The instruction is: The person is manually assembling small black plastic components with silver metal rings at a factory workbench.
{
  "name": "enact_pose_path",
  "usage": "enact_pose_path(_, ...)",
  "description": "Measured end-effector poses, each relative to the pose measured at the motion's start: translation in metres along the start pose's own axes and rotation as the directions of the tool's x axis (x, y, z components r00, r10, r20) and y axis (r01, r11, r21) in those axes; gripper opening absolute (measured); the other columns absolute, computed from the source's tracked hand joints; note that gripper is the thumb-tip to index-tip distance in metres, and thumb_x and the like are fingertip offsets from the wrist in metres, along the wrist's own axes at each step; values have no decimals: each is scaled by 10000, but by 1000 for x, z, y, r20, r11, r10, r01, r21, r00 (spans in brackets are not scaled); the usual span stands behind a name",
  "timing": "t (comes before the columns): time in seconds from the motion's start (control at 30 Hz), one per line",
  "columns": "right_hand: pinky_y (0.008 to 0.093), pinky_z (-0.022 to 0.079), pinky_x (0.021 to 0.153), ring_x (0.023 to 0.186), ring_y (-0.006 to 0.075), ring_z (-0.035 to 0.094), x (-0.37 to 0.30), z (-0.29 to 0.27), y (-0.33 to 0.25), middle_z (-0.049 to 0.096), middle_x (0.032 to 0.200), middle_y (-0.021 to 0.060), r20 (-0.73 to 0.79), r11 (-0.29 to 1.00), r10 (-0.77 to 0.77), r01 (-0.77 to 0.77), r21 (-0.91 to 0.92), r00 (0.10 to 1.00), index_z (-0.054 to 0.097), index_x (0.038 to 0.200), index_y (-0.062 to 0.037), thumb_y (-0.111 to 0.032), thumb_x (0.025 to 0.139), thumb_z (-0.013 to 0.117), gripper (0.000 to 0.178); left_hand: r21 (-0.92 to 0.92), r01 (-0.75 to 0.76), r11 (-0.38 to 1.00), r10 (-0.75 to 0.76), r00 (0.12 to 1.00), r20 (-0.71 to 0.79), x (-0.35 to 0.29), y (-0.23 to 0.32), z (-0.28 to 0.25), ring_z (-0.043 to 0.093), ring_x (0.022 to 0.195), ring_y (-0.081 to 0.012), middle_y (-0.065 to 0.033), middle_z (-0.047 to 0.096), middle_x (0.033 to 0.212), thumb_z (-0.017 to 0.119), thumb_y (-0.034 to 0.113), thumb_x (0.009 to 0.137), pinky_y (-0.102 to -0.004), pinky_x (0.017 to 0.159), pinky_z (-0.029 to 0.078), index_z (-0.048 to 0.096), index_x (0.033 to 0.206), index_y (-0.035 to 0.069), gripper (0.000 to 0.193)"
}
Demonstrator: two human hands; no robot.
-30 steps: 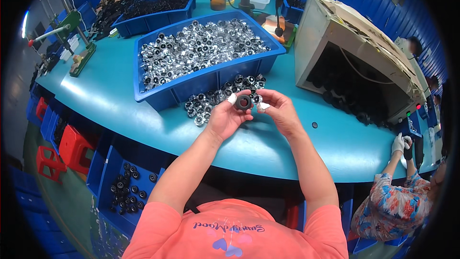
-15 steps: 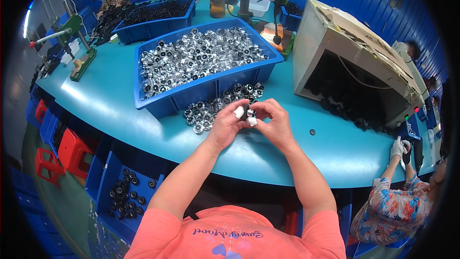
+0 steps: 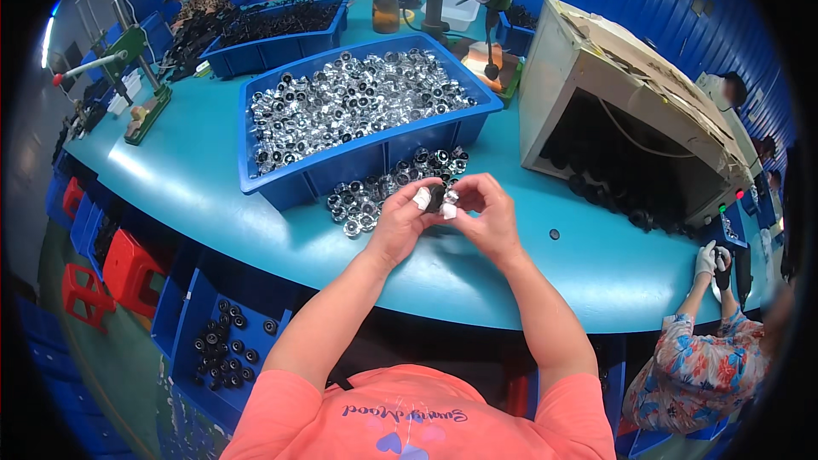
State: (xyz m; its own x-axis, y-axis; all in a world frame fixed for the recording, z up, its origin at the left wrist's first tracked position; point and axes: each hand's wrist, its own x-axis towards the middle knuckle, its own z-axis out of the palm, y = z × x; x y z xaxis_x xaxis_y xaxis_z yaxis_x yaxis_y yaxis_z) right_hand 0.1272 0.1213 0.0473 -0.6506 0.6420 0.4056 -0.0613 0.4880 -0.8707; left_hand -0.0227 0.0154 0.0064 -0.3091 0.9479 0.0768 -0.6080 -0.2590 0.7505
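Observation:
Close together over the front of the table, both my hands have their fingers closed. Between the fingertips of my left hand (image 3: 396, 226) is a small black round part (image 3: 435, 198). My right hand (image 3: 492, 220) pinches a small shiny silver part (image 3: 452, 197) right beside it; whether the two parts touch I cannot tell. White tape wraps a fingertip on each hand. Just beyond my hands lies a pile of loose silver-and-black round parts (image 3: 366, 203). Behind it stands a large blue bin (image 3: 383, 144) full of the same kind of parts.
A worn box (image 3: 545, 77) holding black parts stands to the right, near a small black disc (image 3: 555, 234). Lower left, a blue bin (image 3: 189, 324) contains black wheels. A green press (image 3: 128, 51) stands far left. Co-workers sit around, one gloved (image 3: 705, 262) at right.
The silver part in my right fingers has turned slightly and shifted a little relative to the black part. My arms stay nearly in place.

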Motion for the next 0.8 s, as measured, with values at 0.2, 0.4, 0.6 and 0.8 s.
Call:
enact_pose_path(0.2, 297, 588, 861, 899, 143, 711, 4, -5, 26, 685, 1041, 64, 19, 971, 67, -70, 228, 998, 662, 1202, -17, -16, 800, 788, 421, -143, 61, 988, -55, 997, 47, 2, -1, -10, 677, 1006, -223, -112, 682, 1149, 526, 218, 1055, -439, 923, 589, 556, 1383, -13, 402)
enact_pose_path(0.4, 307, 572, 875, 938, 152, 688, -1, 5, 6, 702, 1104, 62, 10, 995, -2, 1, 102, 1000, 684, 1259, -55, -26, 816, 799, 459, -118, 54, 992, -47, 997, 65, 0, 1, -7, 691, 1084, -259, -132, 684, 1202, 479, 229, 1068, -440, 921, 595, 542, 1398, -12, 413)
enact_pose_path(0.6, 295, 577, 837, 919, 172, 689, -1, 7, -2, 686, 1070, 47, -23, 990, -112, 110, -90, 993, 768, 1126, -107, -27, 761, 829, 378, -120, 45, 992, -38, 997, 60, -1, 5, -1, 694, 1083, -251, -130, 684, 1190, 516, 175, 1039, -421, 914, 595, 561, 1377, -21, 394)
enact_pose_path(0.8, 286, 576, 807, 901, 147, 680, -3, 10, 8, 672, 1034, 33, -29, 999, -34, 34, -24, 999, 765, 1080, -101, -31, 746, 844, 350, -60, 36, 998, -34, 999, 38, 0, 2, -2, 693, 1071, -233, -124, 681, 1199, 531, 185, 1037, -407, 906, 597, 568, 1375, -21, 397)
